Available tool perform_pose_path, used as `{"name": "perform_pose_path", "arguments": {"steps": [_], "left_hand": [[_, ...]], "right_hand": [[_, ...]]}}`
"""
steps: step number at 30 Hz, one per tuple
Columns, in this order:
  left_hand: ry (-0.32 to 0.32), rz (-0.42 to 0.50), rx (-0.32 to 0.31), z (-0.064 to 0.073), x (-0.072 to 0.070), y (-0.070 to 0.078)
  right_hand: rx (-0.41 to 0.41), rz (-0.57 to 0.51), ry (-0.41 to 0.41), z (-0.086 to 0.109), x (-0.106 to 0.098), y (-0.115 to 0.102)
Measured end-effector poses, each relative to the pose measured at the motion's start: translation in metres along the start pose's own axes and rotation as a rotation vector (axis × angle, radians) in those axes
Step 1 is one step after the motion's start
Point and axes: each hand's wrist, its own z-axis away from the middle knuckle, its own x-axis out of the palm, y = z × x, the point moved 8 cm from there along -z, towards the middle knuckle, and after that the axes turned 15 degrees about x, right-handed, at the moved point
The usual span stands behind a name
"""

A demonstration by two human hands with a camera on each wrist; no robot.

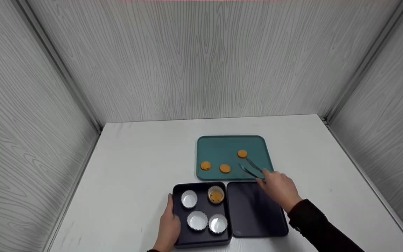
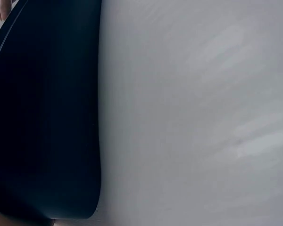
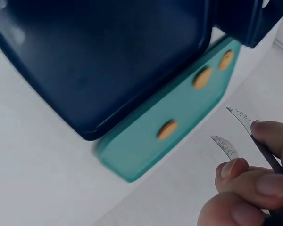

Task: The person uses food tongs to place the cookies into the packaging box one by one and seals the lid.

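Right hand (image 1: 279, 189) grasps metal tongs (image 1: 251, 168) over teal tray (image 1: 219, 148), centre frame; left hand (image 1: 169, 224) grips black box (image 1: 203, 206) on white tabletop (image 1: 135, 157).

We find no text, label, brand, number or sign that can be read in any of the three views. The teal tray (image 1: 222, 150), the black box (image 1: 201, 238), its black lid (image 1: 254, 213), the white paper cups (image 1: 197, 221), the tongs (image 1: 252, 168) and the white counter (image 1: 135, 164) all show plain, unmarked surfaces, and so do the grey wood-grain walls (image 1: 187, 59).
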Motion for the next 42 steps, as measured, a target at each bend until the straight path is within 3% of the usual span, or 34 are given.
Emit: {"name": "perform_pose_path", "arguments": {"steps": [13, 19, 28, 42], "left_hand": [[0.025, 0.017, 0.010, 0.000, -0.003, -0.001], [0.037, 0.020, 0.013, 0.002, -0.004, 0.000], [0.029, 0.000, 0.020, 0.000, -0.003, 0.002], [0.041, 0.018, 0.038, 0.001, -0.003, 0.003]], "right_hand": [[-0.059, 0.200, 0.097, -0.027, 0.026, 0.011], [-0.105, 0.235, 0.163, -0.035, 0.032, 0.012], [-0.089, 0.288, 0.134, -0.045, 0.043, 0.010], [-0.105, 0.349, 0.159, -0.055, 0.057, 0.008]]}}
